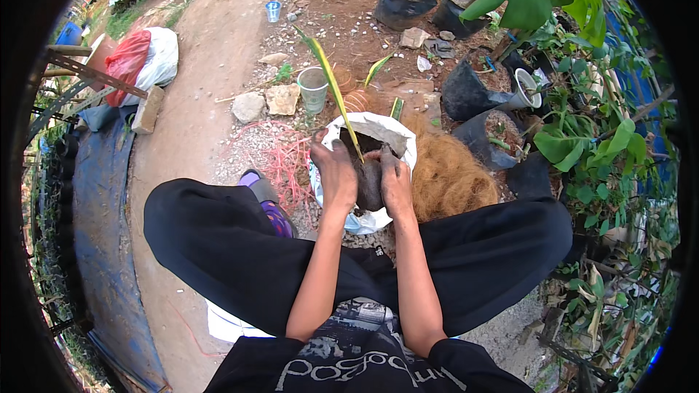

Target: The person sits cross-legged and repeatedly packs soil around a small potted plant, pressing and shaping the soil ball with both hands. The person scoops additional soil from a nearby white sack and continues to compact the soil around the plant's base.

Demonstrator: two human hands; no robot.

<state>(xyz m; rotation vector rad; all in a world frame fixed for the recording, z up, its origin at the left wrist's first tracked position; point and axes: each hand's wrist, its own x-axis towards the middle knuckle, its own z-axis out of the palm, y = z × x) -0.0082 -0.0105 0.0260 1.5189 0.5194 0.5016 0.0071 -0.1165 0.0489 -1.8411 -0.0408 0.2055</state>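
A white sack [405,140] with its mouth rolled wide stands between my bent legs, dark soil inside. Over its opening, my left hand [336,175] and my right hand [395,182] curl round a dark, rounded clump [370,188], which looks like packed soil. Whether a wrapping covers it, I cannot tell. A long yellow-and-green leaf [336,87] rises from the clump, leaning up to the left. Soil blackens the fingers of both hands. My left fingertips are partly hidden.
Brown fibre [451,178] lies heaped right of the sack, pink string [287,164] to its left. Beyond stand a clear plastic cup [313,91], stones [249,107] and orange wire coils [355,100]. Black planting bags [470,91] and leafy plants line the right; red and white bags [156,58] sit left.
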